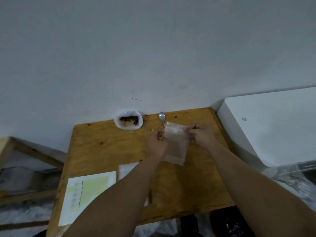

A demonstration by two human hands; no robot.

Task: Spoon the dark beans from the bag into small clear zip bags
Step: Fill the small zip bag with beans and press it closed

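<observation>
Empty zip bag (176, 144) held in both my hands over the table (106, 147).
L hand (156, 144) pinches its top-left edge, R hand (200, 135) the top-right, fingers clamped on the plastic; the bag hangs btwn them. Spoon (162, 117) lies on the table just behind it, handle end hidden by the bag. Bean bag (128, 121) sits open at the far edge, left of the spoon, w/ dark beans (129, 119) inside.
</observation>
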